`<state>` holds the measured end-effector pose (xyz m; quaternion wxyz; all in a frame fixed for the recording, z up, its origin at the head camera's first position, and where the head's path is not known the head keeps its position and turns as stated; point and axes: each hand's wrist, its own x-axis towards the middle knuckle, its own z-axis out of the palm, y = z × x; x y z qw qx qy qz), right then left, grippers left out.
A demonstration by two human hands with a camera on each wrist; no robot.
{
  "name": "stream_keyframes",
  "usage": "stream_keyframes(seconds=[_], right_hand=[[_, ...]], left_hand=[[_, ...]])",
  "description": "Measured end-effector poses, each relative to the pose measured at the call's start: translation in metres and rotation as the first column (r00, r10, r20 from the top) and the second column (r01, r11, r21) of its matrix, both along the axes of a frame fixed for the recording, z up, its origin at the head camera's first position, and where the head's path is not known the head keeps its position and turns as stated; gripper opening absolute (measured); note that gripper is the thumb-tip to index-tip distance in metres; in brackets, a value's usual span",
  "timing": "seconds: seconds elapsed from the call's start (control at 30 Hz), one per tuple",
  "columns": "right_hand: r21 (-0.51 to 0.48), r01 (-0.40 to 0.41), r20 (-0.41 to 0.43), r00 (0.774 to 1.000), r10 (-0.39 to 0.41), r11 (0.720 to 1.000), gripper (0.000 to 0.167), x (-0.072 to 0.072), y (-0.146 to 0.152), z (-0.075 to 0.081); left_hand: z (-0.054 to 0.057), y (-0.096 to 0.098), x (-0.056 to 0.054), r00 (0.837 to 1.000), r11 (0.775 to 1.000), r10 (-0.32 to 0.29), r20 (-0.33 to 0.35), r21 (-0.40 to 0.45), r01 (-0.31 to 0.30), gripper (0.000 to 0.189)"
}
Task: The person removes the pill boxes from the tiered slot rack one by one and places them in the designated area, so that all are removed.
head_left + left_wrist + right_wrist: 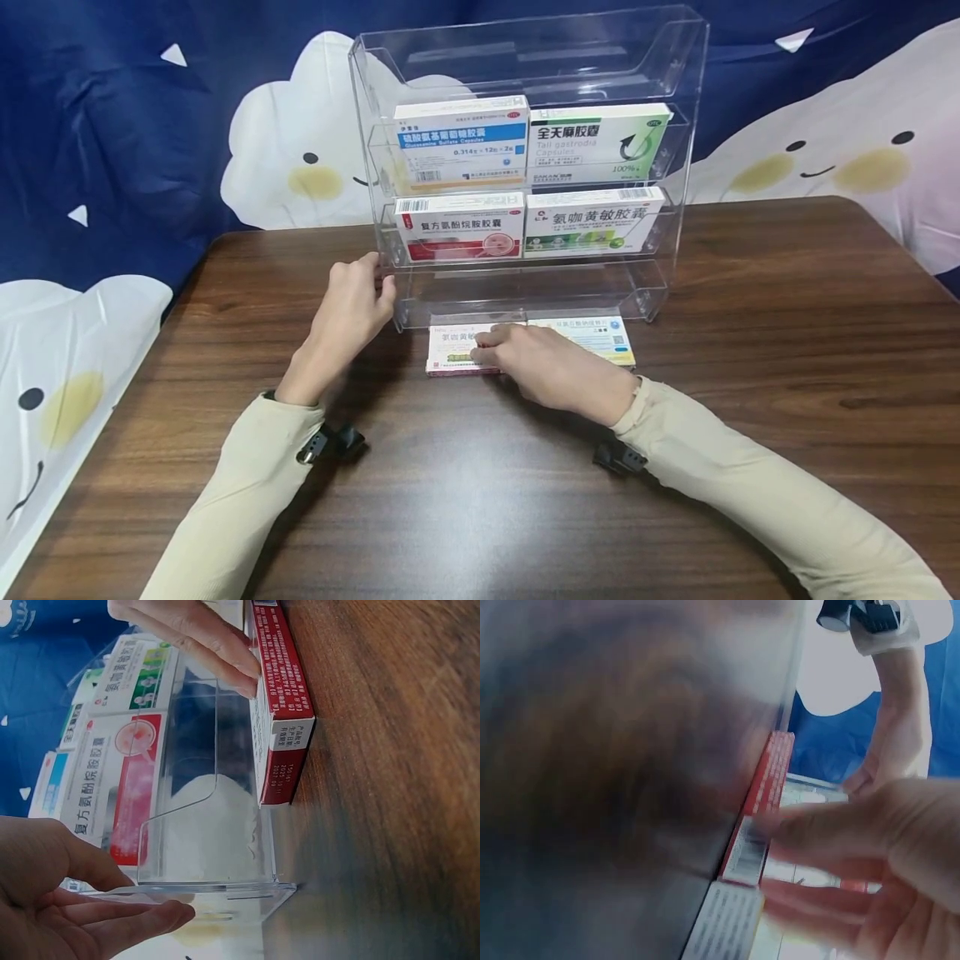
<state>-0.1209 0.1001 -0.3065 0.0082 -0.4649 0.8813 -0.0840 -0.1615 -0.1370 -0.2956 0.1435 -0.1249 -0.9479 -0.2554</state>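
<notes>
A clear plastic display rack [450, 287] stands on the table, its left side wall between the thumb and fingers of my left hand [345, 304]. The left wrist view shows that hand [52, 892] pinching the wall. Flat at the rack's foot lies a white medicine box [446, 346] with red sides; a second white box [603, 340], with blue and yellow marks, lies to its right. Extended fingers of my right hand [543, 367] touch the red-sided box from above and partly cover both. In the blurred right wrist view, the thumb is beside the box's red edge [769, 776].
Upright in the rack are a blue-banded box [461, 146], a green-marked box [596, 146], a red-and-white box [461, 229] and a white-and-green box [592, 221]. Dark wooden table [465, 500] surrounds the rack. Behind hangs a blue cloth [112, 158] with clouds.
</notes>
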Motion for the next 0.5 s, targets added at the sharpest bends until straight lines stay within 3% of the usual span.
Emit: stream_keyframes(seconds=[0.13,0.3,0.5], right_hand=[[-0.122,-0.016,-0.022,1.000,0.013,0.992,0.027,-0.008,0.009,0.014],[-0.287,0.072,-0.117,0.987,-0.109,0.955,0.031,-0.019,0.033,0.045],[-0.414,0.194,-0.231,0.923,-0.308,0.890,0.032,-0.027,0.064,0.071]], left_hand=[[0.000,0.000,0.001,1.000,1.000,-0.002,0.007,0.002,0.002,0.018],[0.000,0.000,0.001,1.000,1.000,0.001,0.007,0.002,-0.001,0.018],[0.001,0.000,0.001,1.000,1.000,0.006,0.020,0.011,-0.006,0.019]])
